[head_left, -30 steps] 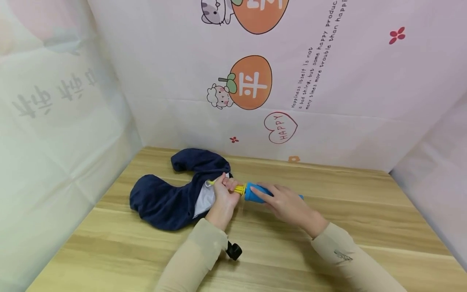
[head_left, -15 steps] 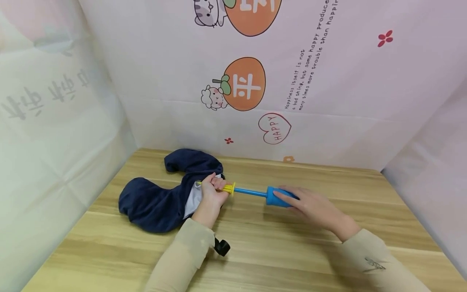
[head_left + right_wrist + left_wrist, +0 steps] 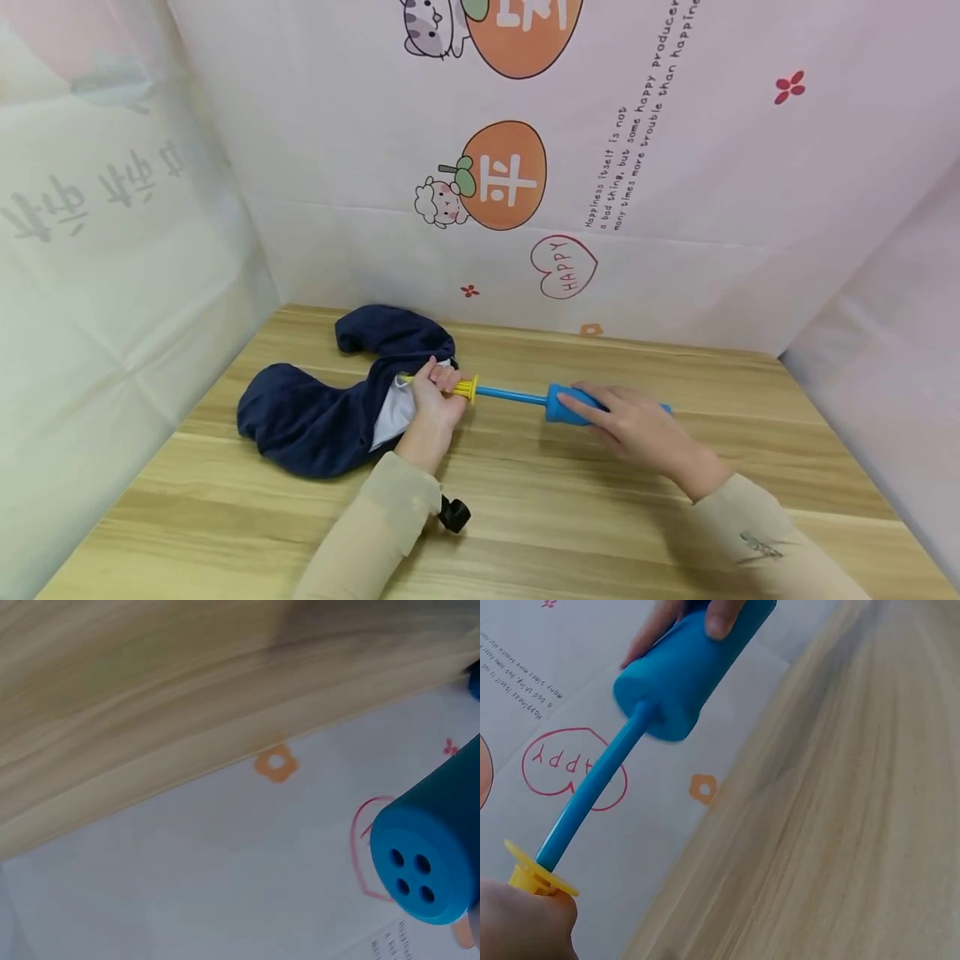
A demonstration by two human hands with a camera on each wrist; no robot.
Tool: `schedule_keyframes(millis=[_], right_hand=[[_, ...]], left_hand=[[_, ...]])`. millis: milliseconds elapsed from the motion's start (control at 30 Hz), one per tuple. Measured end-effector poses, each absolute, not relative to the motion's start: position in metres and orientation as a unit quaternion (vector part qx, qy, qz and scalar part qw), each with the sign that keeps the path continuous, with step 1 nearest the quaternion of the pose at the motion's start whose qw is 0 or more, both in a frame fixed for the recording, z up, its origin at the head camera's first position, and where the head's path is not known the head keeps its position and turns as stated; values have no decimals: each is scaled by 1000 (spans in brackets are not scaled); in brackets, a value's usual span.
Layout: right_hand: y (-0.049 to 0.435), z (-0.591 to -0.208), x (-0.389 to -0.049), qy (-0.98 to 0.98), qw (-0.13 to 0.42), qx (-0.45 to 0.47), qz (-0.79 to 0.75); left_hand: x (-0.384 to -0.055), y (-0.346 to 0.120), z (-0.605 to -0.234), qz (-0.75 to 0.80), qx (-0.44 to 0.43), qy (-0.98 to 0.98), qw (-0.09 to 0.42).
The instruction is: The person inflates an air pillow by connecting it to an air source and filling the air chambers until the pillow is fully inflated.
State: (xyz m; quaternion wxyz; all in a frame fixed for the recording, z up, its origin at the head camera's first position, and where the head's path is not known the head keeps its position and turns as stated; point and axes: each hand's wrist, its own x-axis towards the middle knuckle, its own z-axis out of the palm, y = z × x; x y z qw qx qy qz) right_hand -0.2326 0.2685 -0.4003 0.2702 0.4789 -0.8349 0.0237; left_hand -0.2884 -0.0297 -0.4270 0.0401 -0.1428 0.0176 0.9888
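Observation:
A blue and yellow hand pump (image 3: 564, 405) lies across the middle of the head view, its thin blue rod drawn out between the two ends. My left hand (image 3: 435, 404) grips the yellow end, its flange (image 3: 471, 388) showing past the fist. Around the blue barrel on the right curl the fingers of my right hand (image 3: 637, 429). To the left sits a navy U-shaped neck pillow (image 3: 311, 425), with a whitish inner bladder (image 3: 393, 414) showing at its opening. The yellow tip meets the bladder there, partly hidden by my left hand. In the right wrist view, the barrel's end (image 3: 420, 862) has several holes.
Everything is on a wood-grain table (image 3: 570, 517). Printed white cloth walls (image 3: 360, 167) rise along its back and both sides. A small black piece (image 3: 453, 514) sticks out beside my left sleeve, close over the tabletop.
My right hand has pulled the blue barrel rightward, away from the left hand, so the rod now shows. Since half a second ago the hands have barely moved. The view has shifted slightly.

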Motion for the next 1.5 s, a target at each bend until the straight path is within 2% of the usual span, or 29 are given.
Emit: schedule_keyframes(millis=[200, 467, 767, 1100, 1300, 1500], right_hand=[[226, -397, -237, -854, 245, 459, -17], [187, -403, -242, -850, 251, 462, -16], [222, -415, -227, -866, 250, 433, 16], [286, -411, -215, -836, 305, 456, -5], [301, -402, -214, -829, 312, 464, -9], [280, -396, -220, -825, 302, 478, -13]], left_hand=[[-288, -22, -430, 988, -150, 18, 33], [-286, -13, -429, 987, -153, 31, 38], [-289, -9, -426, 981, -172, 34, 81], [-292, -18, -422, 980, -171, 35, 94], [-290, -30, -421, 981, -178, 16, 82], [-286, -37, -422, 985, -163, 16, 52]])
